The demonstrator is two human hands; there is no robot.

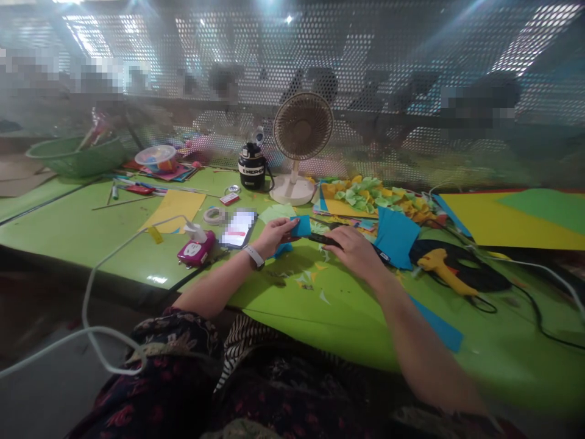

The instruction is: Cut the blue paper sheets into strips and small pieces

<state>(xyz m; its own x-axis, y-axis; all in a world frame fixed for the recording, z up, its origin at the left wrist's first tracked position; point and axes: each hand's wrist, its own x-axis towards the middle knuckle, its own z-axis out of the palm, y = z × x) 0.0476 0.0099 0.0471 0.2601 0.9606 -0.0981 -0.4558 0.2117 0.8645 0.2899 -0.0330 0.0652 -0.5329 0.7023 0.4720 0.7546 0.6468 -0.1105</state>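
My left hand (274, 236) pinches a small piece of blue paper (301, 227) between fingers and thumb. My right hand (356, 253) grips a pair of dark-handled scissors (324, 239), whose blades meet the paper's edge or pass just behind it. Both hands hover over the green tabletop (292, 305), where small paper scraps lie beneath them. A larger blue paper sheet (395, 236) lies just right of my right hand. A phone (237, 227) with a blurred screen rests left of my left wrist.
A yellow glue gun (443, 271) lies on black cords at right. A pink plug device (196, 249) trails a white cable over the table edge. Behind stand a desk fan (301, 131), black flask (251, 166), paper flowers (370, 195), and a perforated metal screen (292, 49).
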